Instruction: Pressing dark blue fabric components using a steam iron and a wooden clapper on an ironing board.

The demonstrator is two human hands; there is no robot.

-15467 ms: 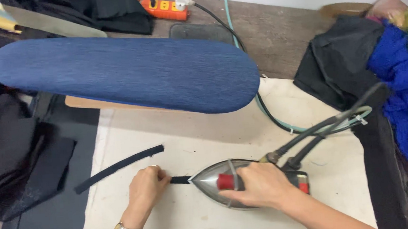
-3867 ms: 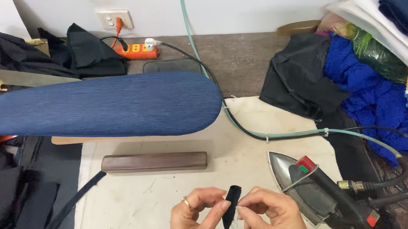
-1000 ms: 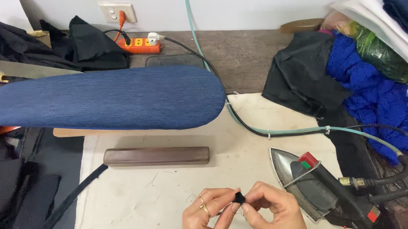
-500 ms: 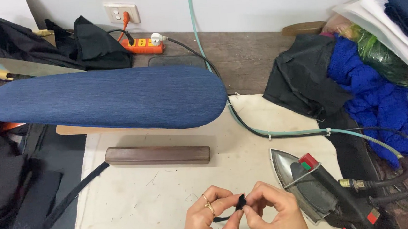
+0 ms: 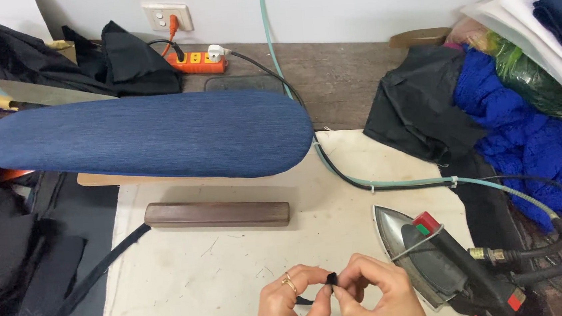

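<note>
Near the bottom edge, my left hand (image 5: 291, 305) and my right hand (image 5: 375, 297) meet over the cream pressing cloth (image 5: 229, 262). Both pinch a small, narrow black fabric strip (image 5: 331, 280) between fingertips, its end poking up between my thumbs and a short tail showing below my left fingers. A ring sits on my left hand. Just to the right of my right hand, a steam iron (image 5: 436, 263) rests on the cloth with its soleplate tilted up.
A blue padded sleeve board (image 5: 146, 138) spans the left-centre, with a brown wooden block (image 5: 217, 214) before it. A long black strip (image 5: 96, 269) trails off the cloth's left edge. Black fabric lies left; black, blue and white cloth piles right. Hose and cables cross toward the iron.
My hands have stayed together at the bottom, working the black strip. Its visible part has shrunk from a hanging length to a small tip between my fingers. The view has shifted slightly.
</note>
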